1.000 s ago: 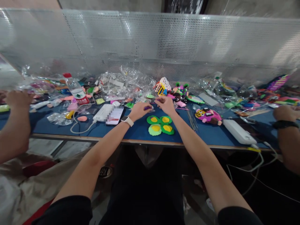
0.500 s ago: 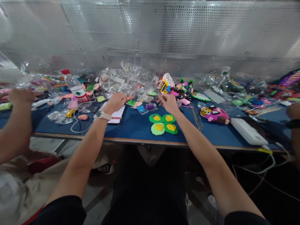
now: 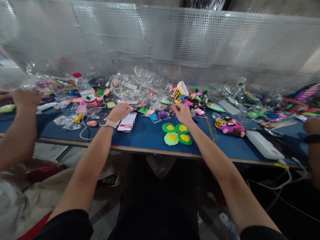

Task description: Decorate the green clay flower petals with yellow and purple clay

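Note:
My left hand (image 3: 120, 112), with a watch (image 3: 103, 122) on its wrist, hovers at the upper left edge of a lit phone (image 3: 127, 122). Its fingers are curled together, and what they pinch, if anything, is too small to tell. Beyond four green leaf-like clay pieces with yellow centres, one a paler green piece (image 3: 171, 138), my right hand (image 3: 182, 112) has thumb and fingertips pressed together. A thin dark stick shows beside these fingertips, but I cannot tell whether they grip it. Blue clay (image 3: 153, 117) and purple clay (image 3: 163, 115) lie between the hands in clear wrapping.
A red-capped bottle (image 3: 86, 91) stands to the left. Clear plastic packaging (image 3: 140, 85) is heaped at the back. To the right lie thin wires (image 3: 212, 130), a pink clay figure (image 3: 230, 126) and a white power bank (image 3: 265, 145). Other people's arms reach in from both sides.
The view has tilted slightly, shifting the table. My left hand has drawn a little back and left, showing more of the phone. My right hand keeps its pinch in nearly the same place.

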Available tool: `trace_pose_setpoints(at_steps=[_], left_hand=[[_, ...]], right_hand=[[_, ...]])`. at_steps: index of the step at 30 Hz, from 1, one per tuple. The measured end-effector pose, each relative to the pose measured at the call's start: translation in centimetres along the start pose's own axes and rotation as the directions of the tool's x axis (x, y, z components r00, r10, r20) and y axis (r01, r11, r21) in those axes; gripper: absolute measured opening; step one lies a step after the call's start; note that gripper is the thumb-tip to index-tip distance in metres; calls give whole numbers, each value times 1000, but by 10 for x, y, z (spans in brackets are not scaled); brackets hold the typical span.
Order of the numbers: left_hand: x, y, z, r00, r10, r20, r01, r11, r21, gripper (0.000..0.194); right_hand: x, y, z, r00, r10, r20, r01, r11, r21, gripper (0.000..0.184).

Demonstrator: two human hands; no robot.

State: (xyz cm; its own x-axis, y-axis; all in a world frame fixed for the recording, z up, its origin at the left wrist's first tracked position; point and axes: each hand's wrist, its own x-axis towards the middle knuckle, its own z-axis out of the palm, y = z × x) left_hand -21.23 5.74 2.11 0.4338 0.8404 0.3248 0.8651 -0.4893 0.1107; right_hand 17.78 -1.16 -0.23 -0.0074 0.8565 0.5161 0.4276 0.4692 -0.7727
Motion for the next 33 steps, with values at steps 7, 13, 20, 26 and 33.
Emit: trace_pose_setpoints(at_steps=[7,13,20,26,33], left_hand=[[-7,5,-15,998,-44,35,45,998,-47,43],[-8,5,-15,999,-26,33,29,996,-84,43],[-11,10,-19,999,-30,26,33,994,-105,44],[-15,13,-26,1000,3,9,0,967,-254,44],[-13,16,-25,991,42,129,-11,973,-230,35]], right_hand=[[-1,-3,-1,1000,-11,2,11,1000,-2,66],[-2,-3,-1,1000,-15,7,15,1000,-9,64],[-2,-3,-2,1000,-8,12,8,1000,1,62],[-1,-2,-2,1000,-16,-18,15,999,-31,56],[-2,-1,-3,999,-22,-41,20,999,-37,38]])
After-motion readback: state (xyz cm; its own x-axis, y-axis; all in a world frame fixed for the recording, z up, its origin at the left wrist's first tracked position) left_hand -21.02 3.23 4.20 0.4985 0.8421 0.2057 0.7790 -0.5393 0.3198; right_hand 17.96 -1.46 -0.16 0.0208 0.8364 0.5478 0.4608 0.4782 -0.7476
